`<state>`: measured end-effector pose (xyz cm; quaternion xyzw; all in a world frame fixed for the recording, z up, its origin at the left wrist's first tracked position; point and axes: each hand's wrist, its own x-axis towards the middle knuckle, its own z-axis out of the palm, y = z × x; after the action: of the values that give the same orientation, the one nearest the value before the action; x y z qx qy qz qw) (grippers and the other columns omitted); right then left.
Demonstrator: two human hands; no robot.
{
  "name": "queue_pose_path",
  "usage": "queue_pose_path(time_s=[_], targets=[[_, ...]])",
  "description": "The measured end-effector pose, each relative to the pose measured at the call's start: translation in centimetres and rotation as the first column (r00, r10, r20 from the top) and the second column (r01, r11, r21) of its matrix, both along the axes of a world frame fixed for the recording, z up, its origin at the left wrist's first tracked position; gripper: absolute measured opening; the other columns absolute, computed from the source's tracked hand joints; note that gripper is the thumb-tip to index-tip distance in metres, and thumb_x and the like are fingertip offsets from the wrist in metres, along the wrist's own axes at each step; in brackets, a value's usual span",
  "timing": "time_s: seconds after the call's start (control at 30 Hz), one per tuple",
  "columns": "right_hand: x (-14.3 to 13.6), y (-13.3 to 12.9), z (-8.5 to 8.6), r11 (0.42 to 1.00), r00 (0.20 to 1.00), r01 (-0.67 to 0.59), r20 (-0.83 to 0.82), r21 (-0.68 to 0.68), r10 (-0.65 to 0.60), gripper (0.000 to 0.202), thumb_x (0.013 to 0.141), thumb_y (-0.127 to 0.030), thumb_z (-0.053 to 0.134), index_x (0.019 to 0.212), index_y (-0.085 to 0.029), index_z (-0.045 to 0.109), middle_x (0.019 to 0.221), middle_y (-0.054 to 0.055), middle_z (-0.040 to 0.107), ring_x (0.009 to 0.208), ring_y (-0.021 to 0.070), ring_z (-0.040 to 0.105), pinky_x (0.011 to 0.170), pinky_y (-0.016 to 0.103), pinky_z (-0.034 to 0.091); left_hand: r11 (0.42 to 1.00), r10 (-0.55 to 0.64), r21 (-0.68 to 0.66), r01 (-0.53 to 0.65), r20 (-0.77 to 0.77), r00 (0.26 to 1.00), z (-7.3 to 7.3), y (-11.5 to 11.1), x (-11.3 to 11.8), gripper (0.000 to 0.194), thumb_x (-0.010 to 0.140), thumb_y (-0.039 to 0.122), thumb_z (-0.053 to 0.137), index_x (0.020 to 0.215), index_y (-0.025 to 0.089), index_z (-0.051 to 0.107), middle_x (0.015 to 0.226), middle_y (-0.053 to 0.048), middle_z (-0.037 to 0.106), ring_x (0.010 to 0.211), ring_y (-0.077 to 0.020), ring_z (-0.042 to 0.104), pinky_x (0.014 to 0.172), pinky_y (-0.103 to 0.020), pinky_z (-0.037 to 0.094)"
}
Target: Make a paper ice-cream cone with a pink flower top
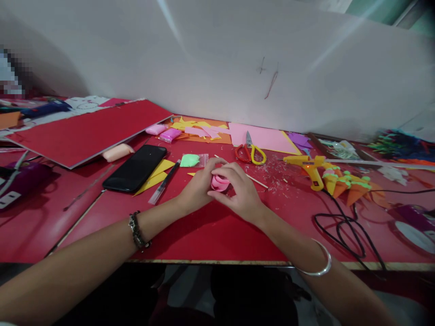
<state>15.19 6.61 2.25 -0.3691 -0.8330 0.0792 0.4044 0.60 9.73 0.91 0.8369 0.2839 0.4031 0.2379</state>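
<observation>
Both hands meet over the front middle of the red table [217, 235]. Between them is a curled pink paper piece [220, 182], coiled into a small round shape. My left hand [198, 189] has its fingers closed around the coil's left side. From the right, my right hand [242, 192] curves its thumb and fingers about the same coil. Fingers hide part of it. A thin wooden stick [257, 181] lies on the table just behind my right hand. Close to my left hand are a green clay lump [189, 160] on a clear packet and a capped pen [165, 182].
Left stand a black phone [136, 168] and a large red board [91, 129]. Scissors [250, 149] lie behind the hands, near pink paper sheets [261, 137]. At right are a yellow glue gun [308, 168], its looping black cord [340, 226] and orange paper cones [346, 184].
</observation>
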Motion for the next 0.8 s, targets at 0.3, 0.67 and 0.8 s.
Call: queue_pose_path(time_s=[0.3, 0.67, 0.8], targets=[[0.24, 0.22, 0.52, 0.999, 0.999, -0.041, -0.037, -0.016, 0.04, 0.021, 0.076, -0.022, 0.054, 0.097, -0.022, 0.053, 0.095, 0.005, 0.052, 0.092, 0.0156, 0.05, 0.08, 0.029, 0.042, 0.999, -0.006, -0.047, 0.005, -0.021, 1.0, 0.22, -0.09, 0.2, 0.052, 0.063, 0.011, 0.055, 0.11, 0.018, 0.033, 0.107, -0.008, 0.05, 0.096, -0.0185, 0.051, 0.08, -0.029, 0.041], [0.44, 0.25, 0.66, 0.997, 0.995, -0.078, -0.066, -0.004, 0.077, 0.02, 0.076, -0.021, 0.052, 0.096, -0.022, 0.053, 0.093, 0.004, 0.055, 0.09, 0.0157, 0.051, 0.079, 0.03, 0.042, 0.996, -0.09, -0.029, 0.089, -0.021, 0.996, 0.13, 0.17, 0.07, 0.053, 0.067, 0.011, 0.055, 0.114, 0.018, 0.032, 0.111, -0.009, 0.048, 0.102, -0.0189, 0.048, 0.084, -0.029, 0.04], [0.52, 0.25, 0.78, 0.994, 0.991, -0.109, -0.078, -0.028, 0.107, 0.023, 0.076, -0.016, 0.05, 0.097, -0.023, 0.053, 0.094, 0.003, 0.055, 0.09, 0.0149, 0.051, 0.078, 0.03, 0.042, 0.992, -0.125, -0.036, 0.124, -0.02, 0.992, 0.37, 0.36, -0.24, 0.052, 0.067, 0.014, 0.056, 0.115, 0.018, 0.034, 0.112, -0.01, 0.048, 0.105, -0.0204, 0.047, 0.084, -0.03, 0.04]])
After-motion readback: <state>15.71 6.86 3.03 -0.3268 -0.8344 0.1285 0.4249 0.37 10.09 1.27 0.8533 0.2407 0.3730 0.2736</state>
